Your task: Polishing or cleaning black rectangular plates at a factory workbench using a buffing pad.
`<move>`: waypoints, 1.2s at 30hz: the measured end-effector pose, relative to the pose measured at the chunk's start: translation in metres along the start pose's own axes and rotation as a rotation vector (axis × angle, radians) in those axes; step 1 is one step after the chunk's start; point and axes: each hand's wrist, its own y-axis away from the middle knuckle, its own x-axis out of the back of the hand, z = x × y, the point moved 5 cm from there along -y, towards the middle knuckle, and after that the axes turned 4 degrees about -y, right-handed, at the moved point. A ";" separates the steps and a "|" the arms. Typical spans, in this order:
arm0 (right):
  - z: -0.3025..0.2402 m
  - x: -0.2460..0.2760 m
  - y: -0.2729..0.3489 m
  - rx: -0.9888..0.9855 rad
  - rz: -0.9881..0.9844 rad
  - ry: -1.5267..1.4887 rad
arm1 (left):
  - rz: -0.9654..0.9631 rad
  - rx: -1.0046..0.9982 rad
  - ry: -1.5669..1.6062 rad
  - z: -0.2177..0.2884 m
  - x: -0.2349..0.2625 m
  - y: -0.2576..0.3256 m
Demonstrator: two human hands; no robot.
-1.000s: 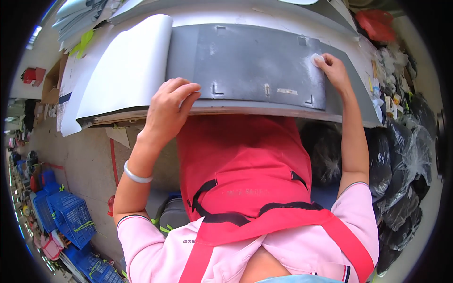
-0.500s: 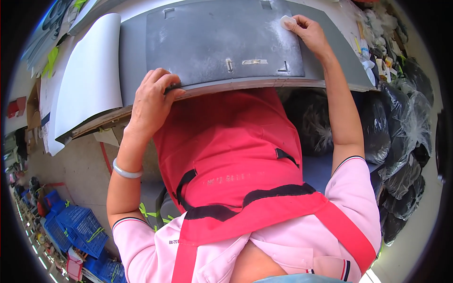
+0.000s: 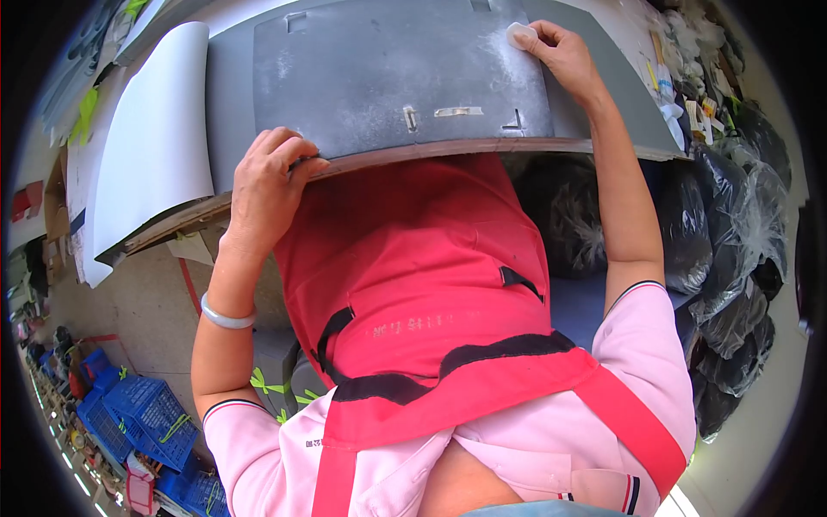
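A dark grey template sheet with cut slots and white powdery smears lies on a larger grey sheet at the worktable's front edge. My right hand pinches a white, rounded, chalk-like piece against the template's far right part, beside a dense white smear. At the near left corner, my left hand is closed over the template's edge, thumb low by the table edge and fingers on top. Bits of pale tape sit by the near slots.
A curled white sheet lies left of the template. Black plastic bags are heaped to the right, and more sit under the table. Blue crates stand on the floor at lower left. My red apron touches the table front.
The view has shifted a little, so the template and both hands appear slightly further left. Both hands keep their hold, and the white piece stays on the same smeared area.
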 end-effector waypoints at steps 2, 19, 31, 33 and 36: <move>-0.002 0.001 0.000 0.018 0.014 0.009 | 0.000 -0.005 -0.004 0.000 -0.001 0.000; -0.012 -0.005 0.003 -0.006 0.073 0.069 | 0.035 -0.022 -0.006 0.004 -0.003 0.001; -0.012 -0.004 0.002 0.078 0.094 0.199 | -0.042 -0.032 -0.057 0.024 -0.004 -0.024; -0.013 -0.004 0.002 0.076 0.059 0.179 | 0.021 -0.093 0.046 0.040 -0.019 -0.042; -0.009 -0.007 0.000 0.023 0.065 0.100 | 0.092 -0.144 0.060 0.062 -0.057 -0.085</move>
